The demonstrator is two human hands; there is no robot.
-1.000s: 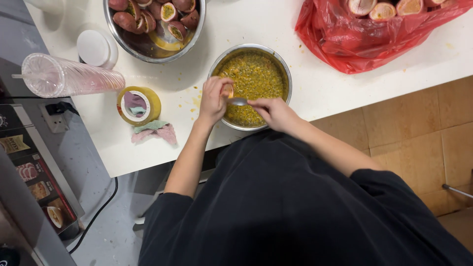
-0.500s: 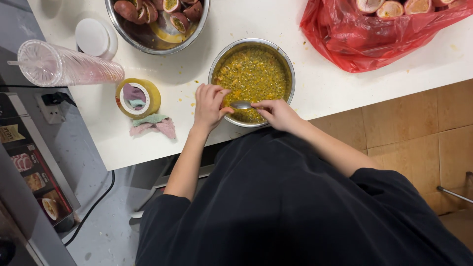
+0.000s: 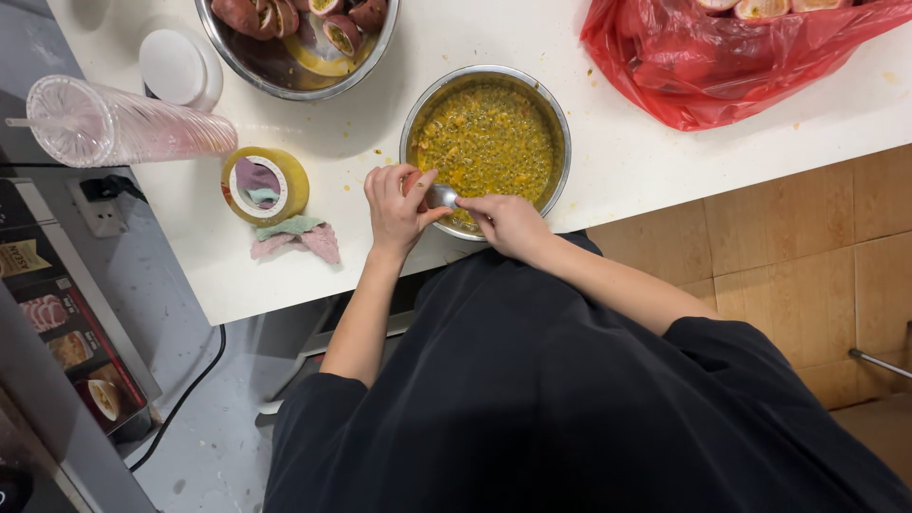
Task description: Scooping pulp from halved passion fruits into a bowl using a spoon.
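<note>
I take the steel bowl of yellow seeded pulp (image 3: 486, 142) as my landmark; it sits on the white counter (image 3: 608, 180), close to the counter's near edge. My left hand (image 3: 394, 204) is at the bowl's near-left rim, fingers curled snugly around a small reddish fruit half (image 3: 415, 188), of which only a sliver shows between thumb and fingers. My right hand (image 3: 510, 223) rests at the bowl's near rim, closed on the handle of a metal spoon (image 3: 441, 197); the spoon's bowl points left and touches the fruit half in my left hand. Both hands meet just over the bowl's near edge, almost touching each other.

Behind the bowl and to its left stands a larger steel bowl (image 3: 296, 47) holding cut purple fruit shells. Left of my landmark lies a roll of yellow tape (image 3: 266, 185), with a crumpled pink-and-green cloth (image 3: 296, 237) just in front of it. Farther left a stack of clear plastic cups (image 3: 123, 123) lies on its side, and a white lid (image 3: 176, 68) sits behind it. To the bowl's right, behind it, is a red plastic bag (image 3: 731, 57) with more fruit halves at its mouth.
</note>
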